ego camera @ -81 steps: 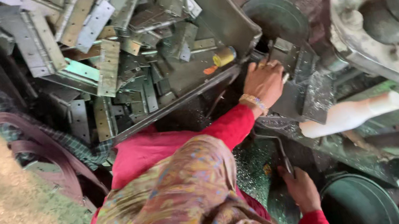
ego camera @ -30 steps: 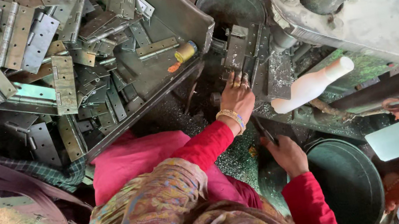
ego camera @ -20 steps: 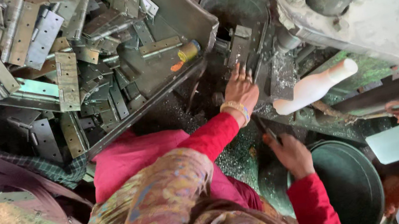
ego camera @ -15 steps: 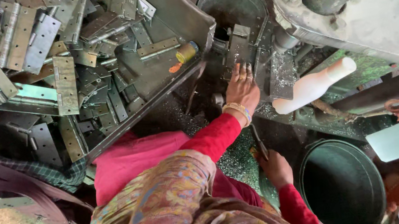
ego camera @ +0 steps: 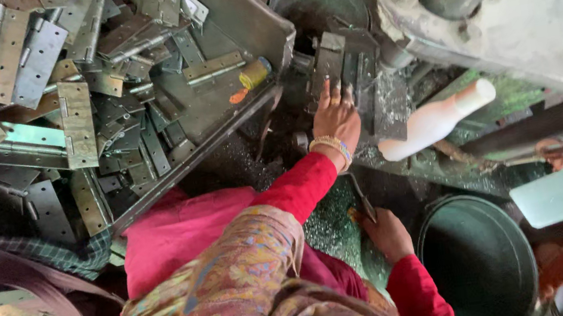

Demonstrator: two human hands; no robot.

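My left hand, with a bangle at the wrist and a red sleeve, lies with its fingers spread flat on a grey metal hinge standing among other plates at the machine bed. My right hand is lower down, beside a dark round bucket, with its fingers closed around the end of a thin dark metal rod that points up toward my left wrist. A patterned scarf covers my chest at the bottom of the view.
A big metal tray at the left holds several loose hinges and a small yellow spool. A heavy pale machine body fills the upper right, with a white handle below it. Another dark bucket sits at the top.
My left hand has stayed on the hinge at the machine. My right hand has drawn back toward my body, next to the bucket's rim.
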